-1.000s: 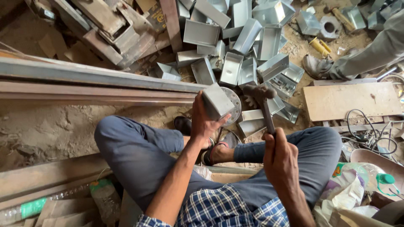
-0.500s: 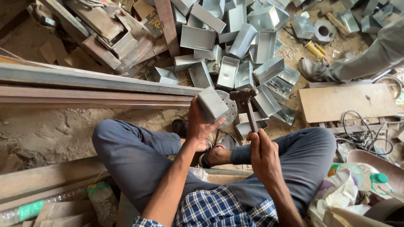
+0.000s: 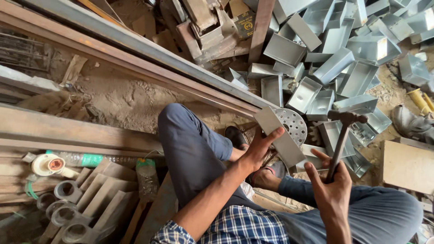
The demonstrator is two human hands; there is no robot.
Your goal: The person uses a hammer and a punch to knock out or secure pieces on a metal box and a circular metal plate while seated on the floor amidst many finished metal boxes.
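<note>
While the left hand [image 3: 257,151] clasps a grey metal box [image 3: 280,135], seemingly over a perforated disc [image 3: 294,123], the right hand's [image 3: 332,185] grip wraps a raised hammer [image 3: 341,135].

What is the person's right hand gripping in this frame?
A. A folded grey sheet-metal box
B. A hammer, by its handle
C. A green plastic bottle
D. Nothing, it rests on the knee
B. The right hand is closed around the handle of the hammer, whose head points up, while the left hand holds the grey sheet-metal box beside a perforated round metal disc.
</note>
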